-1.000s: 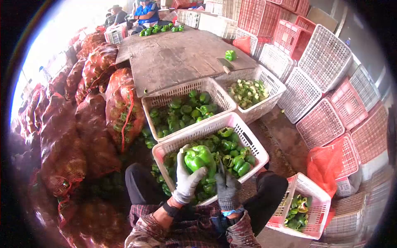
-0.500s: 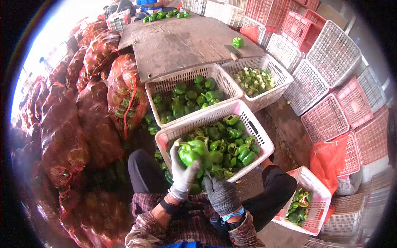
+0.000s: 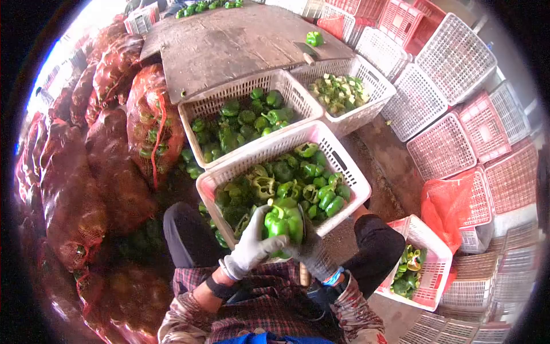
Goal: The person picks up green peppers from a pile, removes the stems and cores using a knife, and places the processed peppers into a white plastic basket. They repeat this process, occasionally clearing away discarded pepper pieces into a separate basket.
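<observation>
My left hand [image 3: 252, 243], in a pale glove, is wrapped round a large green pepper [image 3: 282, 225] with its stem end up, over the near edge of the front crate [image 3: 341, 226]. My right hand [image 3: 312, 252], in a dark grey glove, is closed around a knife [image 3: 304, 275]; its wooden handle shows below the hand and its blade lies along the pepper's right side. Cut green peppers [image 3: 326, 195] fill much of the front crate. Behind it, another crate [image 3: 252, 146] holds green peppers, and a third crate [image 3: 361, 117] holds pale green cut pieces.
Red mesh sacks [image 3: 71, 189] are piled at the left. A wooden board [image 3: 229, 49] at the back carries a second knife [image 3: 308, 57] and a green pepper [image 3: 314, 38]. A small crate [image 3: 432, 275] with pepper pieces stands at lower right, below stacked crates [image 3: 456, 57].
The view has shifted, so the crates appear further up and left. The pepper is now more upright between my hands, and the knife handle has come into view below my right hand.
</observation>
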Demonstrator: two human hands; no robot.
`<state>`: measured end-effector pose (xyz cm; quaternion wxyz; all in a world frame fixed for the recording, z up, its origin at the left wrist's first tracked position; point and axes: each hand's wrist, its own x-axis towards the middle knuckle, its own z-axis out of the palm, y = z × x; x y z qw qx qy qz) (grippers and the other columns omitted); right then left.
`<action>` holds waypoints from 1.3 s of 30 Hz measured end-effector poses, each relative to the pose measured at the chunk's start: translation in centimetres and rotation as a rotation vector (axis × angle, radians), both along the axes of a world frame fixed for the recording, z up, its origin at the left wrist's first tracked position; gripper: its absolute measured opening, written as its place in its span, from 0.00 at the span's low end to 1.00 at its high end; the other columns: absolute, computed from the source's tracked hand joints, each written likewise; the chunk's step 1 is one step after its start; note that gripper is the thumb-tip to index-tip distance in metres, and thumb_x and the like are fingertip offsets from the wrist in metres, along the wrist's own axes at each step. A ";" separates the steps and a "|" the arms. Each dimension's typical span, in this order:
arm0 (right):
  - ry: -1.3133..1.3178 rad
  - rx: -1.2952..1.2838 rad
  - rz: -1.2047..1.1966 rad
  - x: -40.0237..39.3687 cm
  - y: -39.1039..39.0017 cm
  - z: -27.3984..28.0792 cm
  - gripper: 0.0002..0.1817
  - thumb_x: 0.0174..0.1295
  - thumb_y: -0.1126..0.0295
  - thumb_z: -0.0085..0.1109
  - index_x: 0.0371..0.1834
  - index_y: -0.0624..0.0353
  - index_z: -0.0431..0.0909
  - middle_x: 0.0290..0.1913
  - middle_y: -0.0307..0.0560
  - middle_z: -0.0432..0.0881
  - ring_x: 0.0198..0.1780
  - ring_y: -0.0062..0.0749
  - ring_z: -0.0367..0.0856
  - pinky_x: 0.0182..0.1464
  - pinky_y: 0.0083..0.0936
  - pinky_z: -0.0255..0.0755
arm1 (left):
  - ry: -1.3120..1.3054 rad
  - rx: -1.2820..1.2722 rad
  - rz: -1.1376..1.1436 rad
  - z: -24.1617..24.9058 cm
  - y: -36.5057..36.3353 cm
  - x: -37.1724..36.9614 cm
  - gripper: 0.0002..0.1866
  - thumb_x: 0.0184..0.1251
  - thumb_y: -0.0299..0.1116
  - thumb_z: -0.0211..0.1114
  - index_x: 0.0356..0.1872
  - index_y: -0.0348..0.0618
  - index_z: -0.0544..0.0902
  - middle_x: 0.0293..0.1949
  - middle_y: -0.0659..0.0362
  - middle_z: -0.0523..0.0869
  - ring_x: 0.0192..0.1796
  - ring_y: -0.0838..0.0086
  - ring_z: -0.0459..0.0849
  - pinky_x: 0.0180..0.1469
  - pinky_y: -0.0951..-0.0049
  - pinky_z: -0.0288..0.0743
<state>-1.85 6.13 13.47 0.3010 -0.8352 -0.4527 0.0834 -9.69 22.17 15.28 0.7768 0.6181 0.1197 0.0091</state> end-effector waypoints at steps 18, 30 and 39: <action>0.882 -0.049 0.030 -0.7 -6.8 -1.1 0.41 0.45 0.56 0.76 0.61 0.57 0.67 0.49 0.50 0.81 0.52 0.41 0.80 0.55 0.37 0.74 | 0.214 0.102 -0.429 -3.6 -1.7 -2.2 0.30 0.48 0.37 0.75 0.54 0.38 0.75 0.41 0.59 0.84 0.44 0.79 0.81 0.49 0.72 0.76; 1.020 0.750 0.024 5.6 -6.8 -4.5 0.41 0.50 0.55 0.71 0.63 0.59 0.61 0.51 0.45 0.76 0.49 0.33 0.77 0.53 0.31 0.74 | -0.241 -1.105 0.203 -3.7 0.3 0.4 0.37 0.58 0.58 0.63 0.60 0.40 0.73 0.52 0.51 0.81 0.55 0.59 0.80 0.61 0.57 0.73; -0.008 -0.313 -0.246 22.5 2.9 -6.5 0.38 0.50 0.57 0.71 0.65 0.56 0.67 0.59 0.57 0.76 0.54 0.52 0.78 0.56 0.43 0.71 | -0.053 -0.346 0.299 -0.9 1.6 2.3 0.40 0.57 0.30 0.67 0.71 0.40 0.58 0.61 0.57 0.71 0.61 0.72 0.70 0.65 0.71 0.64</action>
